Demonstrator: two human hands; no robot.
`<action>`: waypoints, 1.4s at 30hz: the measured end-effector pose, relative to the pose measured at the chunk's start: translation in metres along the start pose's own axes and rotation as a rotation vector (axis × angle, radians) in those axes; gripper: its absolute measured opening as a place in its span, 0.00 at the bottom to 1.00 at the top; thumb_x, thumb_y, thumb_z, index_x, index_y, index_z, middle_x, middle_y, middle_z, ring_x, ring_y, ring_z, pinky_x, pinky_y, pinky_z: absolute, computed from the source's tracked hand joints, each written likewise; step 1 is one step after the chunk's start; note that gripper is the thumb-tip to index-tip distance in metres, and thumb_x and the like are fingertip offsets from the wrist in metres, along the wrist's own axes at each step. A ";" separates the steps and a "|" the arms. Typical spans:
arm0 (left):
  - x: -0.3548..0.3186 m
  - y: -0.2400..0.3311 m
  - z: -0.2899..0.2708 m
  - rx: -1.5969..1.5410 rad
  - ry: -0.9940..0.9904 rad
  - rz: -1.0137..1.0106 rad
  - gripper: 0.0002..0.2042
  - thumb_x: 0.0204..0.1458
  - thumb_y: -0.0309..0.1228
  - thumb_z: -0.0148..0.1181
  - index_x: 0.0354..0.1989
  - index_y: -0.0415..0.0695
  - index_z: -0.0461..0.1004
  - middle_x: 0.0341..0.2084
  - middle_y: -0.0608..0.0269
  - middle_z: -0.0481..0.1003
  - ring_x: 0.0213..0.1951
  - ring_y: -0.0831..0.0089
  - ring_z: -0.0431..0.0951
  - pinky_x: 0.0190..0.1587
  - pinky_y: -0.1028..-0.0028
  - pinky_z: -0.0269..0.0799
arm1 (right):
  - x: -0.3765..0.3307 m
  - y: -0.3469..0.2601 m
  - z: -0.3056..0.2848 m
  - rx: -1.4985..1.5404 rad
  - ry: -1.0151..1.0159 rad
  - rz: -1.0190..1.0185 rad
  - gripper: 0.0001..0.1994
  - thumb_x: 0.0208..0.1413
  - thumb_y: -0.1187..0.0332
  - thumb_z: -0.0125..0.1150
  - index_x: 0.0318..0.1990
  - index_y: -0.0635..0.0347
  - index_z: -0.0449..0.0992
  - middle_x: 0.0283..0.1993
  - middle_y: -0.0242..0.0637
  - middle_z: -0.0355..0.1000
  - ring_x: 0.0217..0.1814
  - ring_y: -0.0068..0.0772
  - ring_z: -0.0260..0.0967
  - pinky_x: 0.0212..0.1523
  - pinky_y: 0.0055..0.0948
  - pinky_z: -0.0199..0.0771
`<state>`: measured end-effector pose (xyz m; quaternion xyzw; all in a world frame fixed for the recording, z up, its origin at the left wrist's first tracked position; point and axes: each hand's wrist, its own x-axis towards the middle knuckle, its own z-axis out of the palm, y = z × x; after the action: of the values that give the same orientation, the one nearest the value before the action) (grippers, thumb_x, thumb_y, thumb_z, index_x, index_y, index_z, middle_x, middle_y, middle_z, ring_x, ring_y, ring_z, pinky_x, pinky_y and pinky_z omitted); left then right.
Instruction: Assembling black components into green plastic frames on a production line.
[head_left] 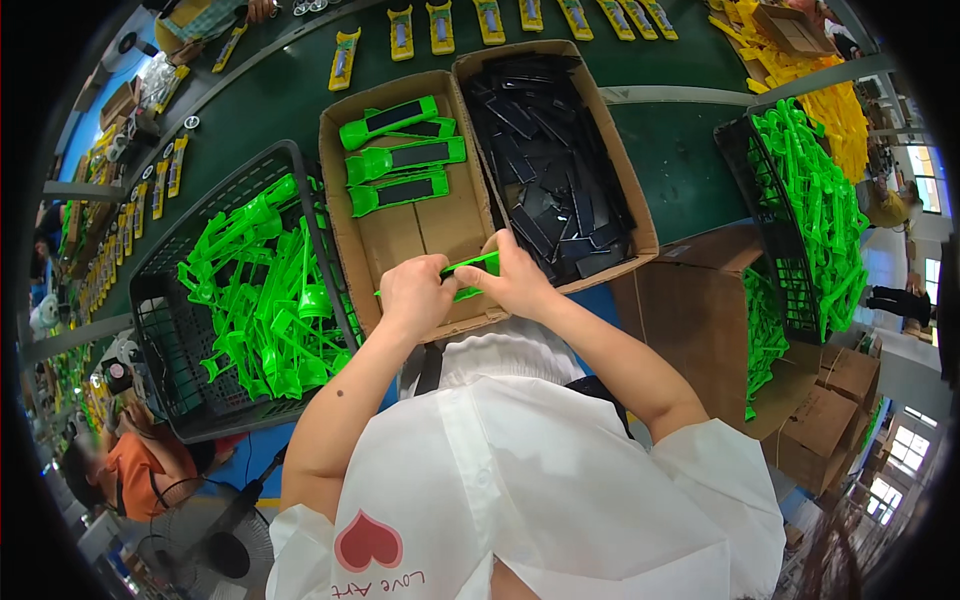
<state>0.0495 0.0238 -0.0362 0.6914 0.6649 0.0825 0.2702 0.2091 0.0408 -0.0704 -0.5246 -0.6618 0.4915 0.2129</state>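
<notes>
Both hands meet over the near end of an open cardboard box (pixel 395 240). Between them is a green plastic casing (pixel 487 263) with a dark strip on it, mostly covered by my fingers. My left hand (pixel 413 297) grips its left part, while my right hand (pixel 520 282) holds the right end, thumb and fingers pinched on it. Farther back in this box lie several green casings (pixel 410 155), each with a black rectangular panel on its face. Against its right side stands a second box (pixel 640 235) full of loose black panels (pixel 555 150).
A black crate (pixel 160 330) of green casings stands at left; another crate (pixel 765 220) of green parts is at right, near a cardboard carton (pixel 690 310). Yellow-green assembled pieces (pixel 440 28) line the green table (pixel 270 100). A person in orange (pixel 150 470) sits lower left beside a fan (pixel 225 550).
</notes>
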 end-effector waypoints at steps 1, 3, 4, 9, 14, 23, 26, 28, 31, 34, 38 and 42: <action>0.006 -0.006 0.001 0.005 -0.035 -0.014 0.12 0.37 0.40 0.60 0.17 0.44 0.70 0.16 0.57 0.71 0.24 0.59 0.72 0.26 0.64 0.66 | 0.000 -0.003 0.002 0.162 -0.126 0.134 0.32 0.41 0.47 0.60 0.36 0.68 0.55 0.24 0.43 0.65 0.22 0.34 0.66 0.25 0.30 0.66; 0.026 -0.028 0.005 0.012 -0.059 0.003 0.15 0.35 0.45 0.61 0.19 0.45 0.71 0.13 0.58 0.70 0.22 0.61 0.73 0.25 0.65 0.66 | 0.000 -0.004 0.004 0.370 -0.317 0.274 0.32 0.45 0.53 0.59 0.45 0.69 0.51 0.29 0.43 0.67 0.21 0.26 0.67 0.26 0.27 0.67; 0.040 -0.035 0.004 -0.001 -0.148 -0.080 0.20 0.32 0.46 0.64 0.31 0.46 0.71 0.19 0.58 0.72 0.28 0.61 0.73 0.31 0.67 0.66 | 0.002 -0.005 0.000 0.305 -0.256 0.221 0.30 0.45 0.55 0.58 0.46 0.68 0.53 0.31 0.44 0.68 0.22 0.29 0.68 0.27 0.29 0.68; 0.079 -0.097 0.026 0.646 0.292 -0.132 0.45 0.27 0.42 0.68 0.56 0.43 0.50 0.51 0.56 0.56 0.54 0.60 0.54 0.57 0.57 0.48 | 0.015 0.020 -0.027 -0.648 0.179 0.063 0.14 0.44 0.63 0.57 0.31 0.65 0.67 0.33 0.50 0.68 0.36 0.48 0.68 0.35 0.40 0.69; 0.059 -0.052 0.025 0.288 0.496 0.103 0.25 0.37 0.29 0.59 0.48 0.43 0.60 0.47 0.54 0.58 0.52 0.59 0.56 0.55 0.56 0.49 | 0.023 0.059 -0.044 -0.812 0.146 0.057 0.12 0.48 0.63 0.53 0.27 0.66 0.68 0.30 0.50 0.68 0.34 0.50 0.68 0.34 0.41 0.69; -0.069 -0.111 -0.058 0.387 0.225 -0.246 0.27 0.32 0.13 0.48 0.47 0.46 0.66 0.52 0.57 0.58 0.54 0.50 0.55 0.53 0.58 0.54 | 0.026 0.037 -0.083 -0.696 0.438 0.050 0.20 0.50 0.53 0.50 0.21 0.63 0.64 0.23 0.49 0.68 0.28 0.54 0.66 0.27 0.44 0.65; -0.072 -0.146 -0.045 0.436 0.331 0.053 0.18 0.35 0.15 0.48 0.38 0.42 0.70 0.51 0.61 0.61 0.49 0.56 0.64 0.47 0.67 0.63 | 0.029 -0.001 -0.069 0.207 -0.011 0.167 0.09 0.53 0.66 0.48 0.29 0.61 0.58 0.27 0.37 0.69 0.19 0.23 0.69 0.12 0.18 0.62; -0.076 -0.144 -0.062 0.165 0.520 -0.012 0.15 0.37 0.14 0.48 0.36 0.38 0.71 0.48 0.58 0.64 0.43 0.59 0.69 0.40 0.70 0.68 | 0.024 -0.031 -0.062 0.347 -0.251 0.141 0.06 0.50 0.72 0.51 0.33 0.63 0.61 0.29 0.36 0.68 0.22 0.22 0.69 0.15 0.16 0.63; -0.083 -0.126 -0.089 -0.030 1.029 -0.083 0.10 0.44 0.17 0.51 0.36 0.38 0.71 0.39 0.57 0.68 0.36 0.68 0.71 0.37 0.73 0.69 | 0.021 -0.049 -0.057 0.317 -0.333 0.117 0.08 0.50 0.73 0.53 0.37 0.66 0.66 0.25 0.31 0.67 0.21 0.17 0.63 0.21 0.14 0.62; -0.085 -0.106 -0.087 -1.591 1.014 -0.302 0.09 0.50 0.23 0.51 0.40 0.37 0.66 0.35 0.63 0.69 0.32 0.73 0.72 0.34 0.80 0.74 | 0.016 -0.067 -0.046 0.351 -0.331 0.097 0.08 0.51 0.72 0.53 0.37 0.64 0.67 0.25 0.27 0.66 0.20 0.14 0.61 0.20 0.14 0.60; -0.081 -0.083 -0.048 -2.259 0.444 -0.276 0.10 0.51 0.24 0.49 0.43 0.39 0.66 0.35 0.61 0.69 0.33 0.74 0.72 0.35 0.80 0.74 | 0.015 -0.078 -0.032 0.460 -0.416 0.054 0.07 0.51 0.72 0.54 0.37 0.61 0.67 0.28 0.27 0.67 0.28 0.14 0.64 0.29 0.15 0.64; -0.076 -0.064 -0.022 -2.437 0.239 -0.061 0.13 0.53 0.33 0.47 0.44 0.42 0.65 0.36 0.62 0.68 0.38 0.73 0.68 0.40 0.73 0.71 | 0.017 -0.085 -0.027 0.710 -0.312 0.028 0.08 0.49 0.73 0.56 0.37 0.62 0.68 0.31 0.29 0.69 0.34 0.16 0.65 0.36 0.17 0.64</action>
<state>-0.0242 -0.0455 -0.0301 -0.0416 0.1891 0.7074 0.6798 0.1831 0.0708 0.0111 -0.3459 -0.4679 0.7667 0.2712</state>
